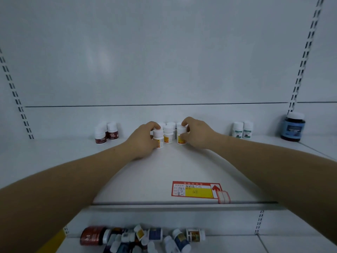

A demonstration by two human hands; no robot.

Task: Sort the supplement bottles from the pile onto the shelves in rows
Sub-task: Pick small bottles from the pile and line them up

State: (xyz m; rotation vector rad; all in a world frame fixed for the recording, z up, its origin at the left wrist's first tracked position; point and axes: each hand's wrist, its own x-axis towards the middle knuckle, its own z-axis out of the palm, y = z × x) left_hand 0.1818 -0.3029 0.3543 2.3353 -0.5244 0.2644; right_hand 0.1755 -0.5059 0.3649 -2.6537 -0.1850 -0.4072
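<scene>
At the frame's centre, the left hand [144, 138] grips one white bottle [158, 138] — the right hand [196, 133] grips another bottle [181, 136] on the shelf [145, 170].

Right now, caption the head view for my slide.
Left hand grips one small white yellow-labelled bottle, right hand another, on the white shelf above the bottle pile.

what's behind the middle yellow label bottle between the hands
White caps of more bottles show just behind it. Their bodies and labels are covered by the front bottles, the left hand and right hand; their number is unclear.
</scene>
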